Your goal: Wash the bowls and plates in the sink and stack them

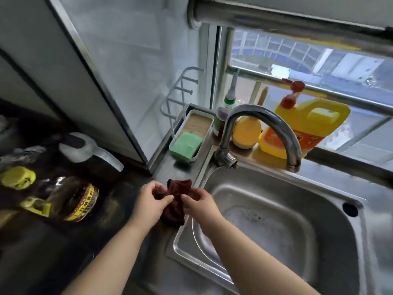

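- Left hand [152, 201] and right hand [198, 204] both pinch a dark red cloth [177, 201] just left of the sink [350, 201].
- Cloth looks soft, limp; bunch it to hold.
- No bowls or plates visible.

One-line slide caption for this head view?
Left hand and right hand grip a dark red cloth beside the steel sink, tap off.

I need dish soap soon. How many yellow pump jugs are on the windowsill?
1: the yellow jug with a red pump stands on the sill behind the faucet, right of a yellow round object. Others may sit beyond the frame.
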The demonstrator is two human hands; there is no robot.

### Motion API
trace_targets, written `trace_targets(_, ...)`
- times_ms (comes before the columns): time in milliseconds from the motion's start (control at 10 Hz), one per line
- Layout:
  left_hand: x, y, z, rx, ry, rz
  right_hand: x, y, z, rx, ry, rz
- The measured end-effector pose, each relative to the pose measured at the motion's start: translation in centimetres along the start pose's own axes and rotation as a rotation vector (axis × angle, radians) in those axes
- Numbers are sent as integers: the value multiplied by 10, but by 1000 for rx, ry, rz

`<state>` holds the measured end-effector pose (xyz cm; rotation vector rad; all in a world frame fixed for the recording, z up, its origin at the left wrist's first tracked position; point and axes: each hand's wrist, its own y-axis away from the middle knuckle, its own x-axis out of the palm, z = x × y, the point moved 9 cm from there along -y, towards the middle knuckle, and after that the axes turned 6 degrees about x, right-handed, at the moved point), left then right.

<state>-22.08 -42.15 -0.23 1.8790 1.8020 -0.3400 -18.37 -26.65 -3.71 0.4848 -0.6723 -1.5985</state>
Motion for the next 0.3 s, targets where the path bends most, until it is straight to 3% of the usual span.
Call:
trace_targets(100, -6, -18, 6, 64, -90, 6, 14, -10, 1, 13, 46, 3)
trace_targets(200, 3, -22, 16, 76, -217, 127, 3, -6, 0, 51, 255, -92)
trace_targets(300, -5, -20, 15, 144, -305, 59, -13, 5, 3, 12, 314, -153)
